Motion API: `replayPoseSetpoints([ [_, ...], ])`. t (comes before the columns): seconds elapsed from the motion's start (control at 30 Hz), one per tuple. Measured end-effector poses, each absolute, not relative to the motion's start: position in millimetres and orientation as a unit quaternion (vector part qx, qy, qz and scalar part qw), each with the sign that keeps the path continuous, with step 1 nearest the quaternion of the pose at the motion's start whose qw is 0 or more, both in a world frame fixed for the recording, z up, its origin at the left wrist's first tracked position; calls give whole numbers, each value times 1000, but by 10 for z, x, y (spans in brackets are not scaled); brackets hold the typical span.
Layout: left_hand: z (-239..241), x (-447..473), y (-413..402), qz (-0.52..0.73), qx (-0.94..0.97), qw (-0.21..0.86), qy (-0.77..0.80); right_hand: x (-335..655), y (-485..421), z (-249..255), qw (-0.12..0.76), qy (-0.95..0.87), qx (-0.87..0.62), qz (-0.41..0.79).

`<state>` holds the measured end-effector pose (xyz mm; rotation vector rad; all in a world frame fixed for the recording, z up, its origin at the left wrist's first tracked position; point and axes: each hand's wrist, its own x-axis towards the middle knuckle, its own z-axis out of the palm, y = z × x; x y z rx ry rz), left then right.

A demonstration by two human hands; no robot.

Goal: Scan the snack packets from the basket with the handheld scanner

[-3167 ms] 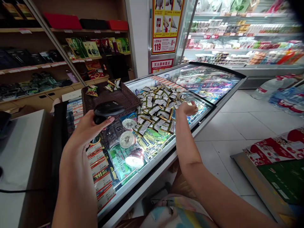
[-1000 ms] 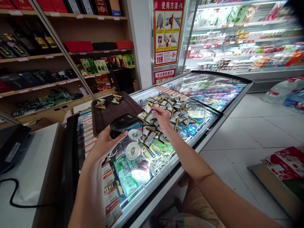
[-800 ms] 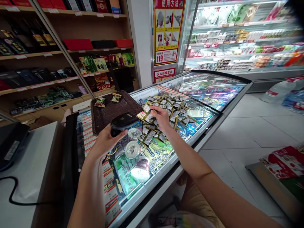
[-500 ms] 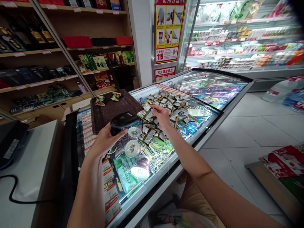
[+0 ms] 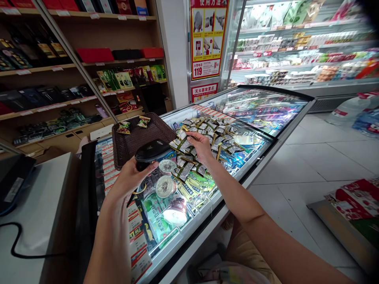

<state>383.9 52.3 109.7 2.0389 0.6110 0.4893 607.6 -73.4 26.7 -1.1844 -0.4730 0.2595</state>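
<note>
My left hand (image 5: pixel 130 173) is wrapped round the handle of a black barcode scanner (image 5: pixel 152 150), its head pointing toward a heap of small snack packets (image 5: pixel 211 132). At the near left part of the heap, my right hand (image 5: pixel 201 146) has its thumb and index finger closed on the edge of one snack packet (image 5: pixel 181 142). Most packets lie with their grey printed side up. The heap rests on the glass lid of a chest freezer (image 5: pixel 204 219). Beyond the scanner stands a brown woven basket (image 5: pixel 130 144), with two green-and-yellow packets (image 5: pixel 143 121) in it.
Under the glass are ice-cream tubs (image 5: pixel 166 186) and bagged ices. A white counter (image 5: pixel 44 213) with a black cable stands at left. Shelves of goods (image 5: pixel 121 55) rise behind. On the floor at right are large water bottles (image 5: pixel 349 110) and a red carton (image 5: pixel 355 199).
The view has shifted very slightly. Both hands, the scanner and the packets keep nearly the same places, with the scanner a touch further left in view.
</note>
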Motion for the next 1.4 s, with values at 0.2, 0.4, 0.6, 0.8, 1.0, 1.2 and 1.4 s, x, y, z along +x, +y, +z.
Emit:
replayPoseSetpoints([
  [0.2, 1092, 3837, 499, 169, 811, 487, 275, 6102, -726, 259, 812, -203, -526, 151],
  [0.4, 1055, 3836, 483, 158, 798, 500, 297, 6100, -745, 287, 813, -196, -521, 172],
  [0.6, 1056, 3833, 495, 169, 811, 483, 284, 6059, -749, 310, 817, -188, -514, 181],
  [0.8, 1115, 3854, 454, 174, 803, 497, 279, 6059, -744, 317, 827, -181, -499, 185],
  [1.0, 992, 3928, 454, 176, 732, 583, 305, 5873, -694, 340, 814, -179, -509, 215],
  [1.2, 919, 4005, 477, 265, 699, 569, 341, 5626, -640, 338, 814, -208, -459, 290],
  [1.4, 970, 4005, 435, 269, 706, 571, 322, 5635, -632, 297, 785, -248, -480, 302],
])
